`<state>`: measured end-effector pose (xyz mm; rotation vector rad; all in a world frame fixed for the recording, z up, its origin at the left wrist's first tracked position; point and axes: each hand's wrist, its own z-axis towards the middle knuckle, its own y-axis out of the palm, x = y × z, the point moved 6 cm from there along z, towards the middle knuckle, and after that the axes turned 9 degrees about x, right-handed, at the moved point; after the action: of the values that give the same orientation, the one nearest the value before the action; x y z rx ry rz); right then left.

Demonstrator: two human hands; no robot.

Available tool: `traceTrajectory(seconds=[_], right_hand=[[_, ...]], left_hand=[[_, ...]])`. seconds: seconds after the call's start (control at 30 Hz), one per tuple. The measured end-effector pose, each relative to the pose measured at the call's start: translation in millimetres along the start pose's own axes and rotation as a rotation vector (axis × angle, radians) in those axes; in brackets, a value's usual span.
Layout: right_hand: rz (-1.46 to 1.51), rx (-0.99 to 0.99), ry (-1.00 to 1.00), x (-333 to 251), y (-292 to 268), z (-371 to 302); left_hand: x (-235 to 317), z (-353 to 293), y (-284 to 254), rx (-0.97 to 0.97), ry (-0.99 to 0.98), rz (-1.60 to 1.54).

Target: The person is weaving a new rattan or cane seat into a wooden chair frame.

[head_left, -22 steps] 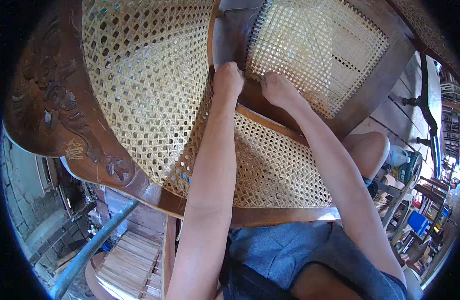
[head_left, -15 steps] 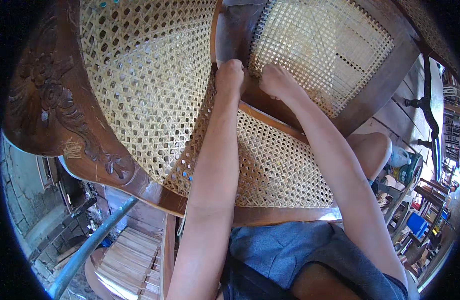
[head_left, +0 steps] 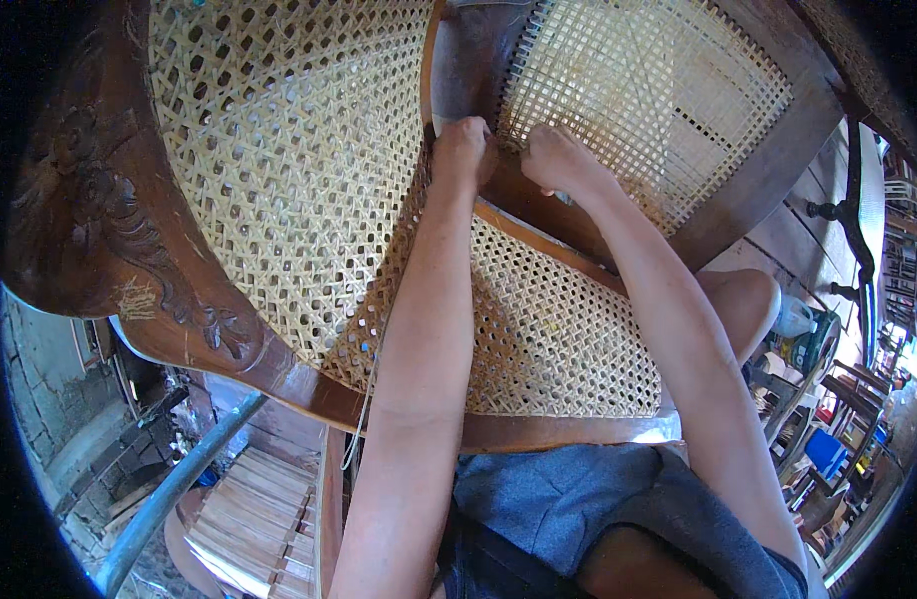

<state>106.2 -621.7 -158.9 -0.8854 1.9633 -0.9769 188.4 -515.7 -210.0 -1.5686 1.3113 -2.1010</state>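
Both of my hands are over a carved dark wooden seat frame. My left hand is closed at the wooden edge between the large woven cane panel and the far square-mesh cane panel. Just to its right, my right hand is curled closed by the near corner of the far panel. My fingertips face away, so whatever they grip is hidden. Beneath my forearms lies a lower cane panel. Beside my left forearm hangs a thin pale strand.
A blue-grey pole and a slatted wooden piece are at the lower left. To the right are a dark turned-wood frame, a clear plastic container, a blue object and cluttered wooden furniture.
My right hand has turned slightly and shifted a little right. The pale strand by my left forearm now shows as a longer loop. My left hand stays almost in place.
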Motion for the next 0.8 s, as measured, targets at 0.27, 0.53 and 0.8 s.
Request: traceTrajectory(seconds=[0.27,0.53,0.8], right_hand=[[0.044,0.020,0.110,-2,1,4],[0.062,-0.005,0.144,2,3,9],[-0.286,0.151,-0.167,34,-19,-18]], left_hand=[[6,-4,2,0.056,0.045,-0.152],[28,-3,-4,0.029,0.137,-0.084],[29,3,-11,-0.068,-0.041,-0.005]])
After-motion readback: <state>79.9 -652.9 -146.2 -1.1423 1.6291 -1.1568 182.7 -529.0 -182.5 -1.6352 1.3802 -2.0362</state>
